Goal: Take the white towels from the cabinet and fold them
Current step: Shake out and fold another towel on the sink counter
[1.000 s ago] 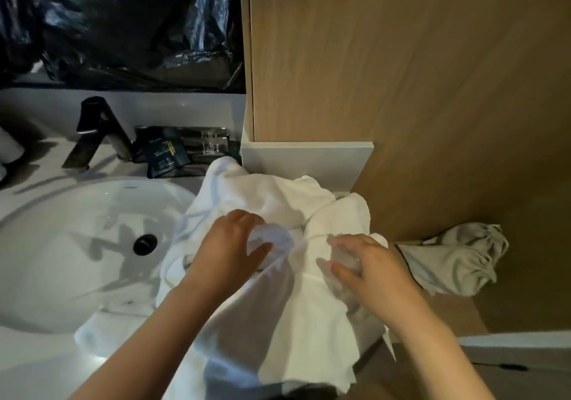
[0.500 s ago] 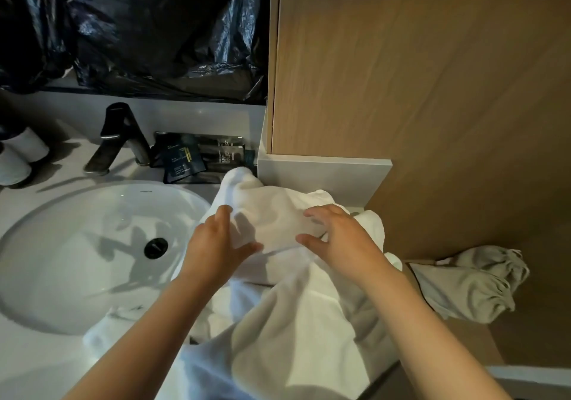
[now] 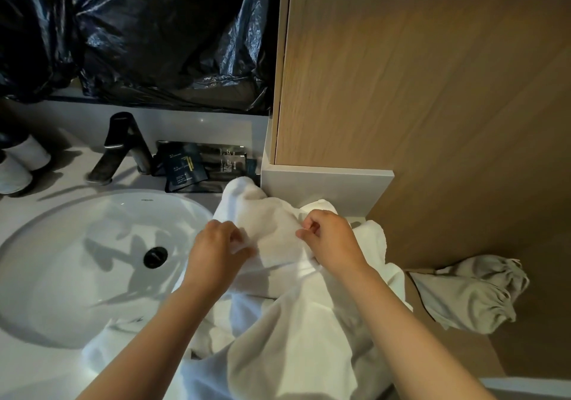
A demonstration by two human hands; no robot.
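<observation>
A crumpled heap of white towels (image 3: 278, 331) lies on the white counter to the right of the sink, spilling toward me and over the basin's edge. My left hand (image 3: 216, 254) sits on the heap's left side, fingers curled into the cloth. My right hand (image 3: 330, 242) is on the upper middle of the heap and pinches a fold of towel between thumb and fingers. The two hands are close together, a small stretch of towel between them. The wooden cabinet (image 3: 417, 91) rises behind and to the right.
An oval white sink (image 3: 77, 260) with a dark drain fills the left. Behind it stand a black faucet (image 3: 123, 149), dark toiletry packets (image 3: 185, 168) and white cups (image 3: 21, 165). A grey drawstring bag (image 3: 469, 291) lies on the wooden ledge at right. Black plastic sheeting (image 3: 139, 35) covers the mirror.
Both hands moved up the heap toward its far end. My right hand went from lying flat on the towel to pinching a fold, and my left fingers curled into the cloth.
</observation>
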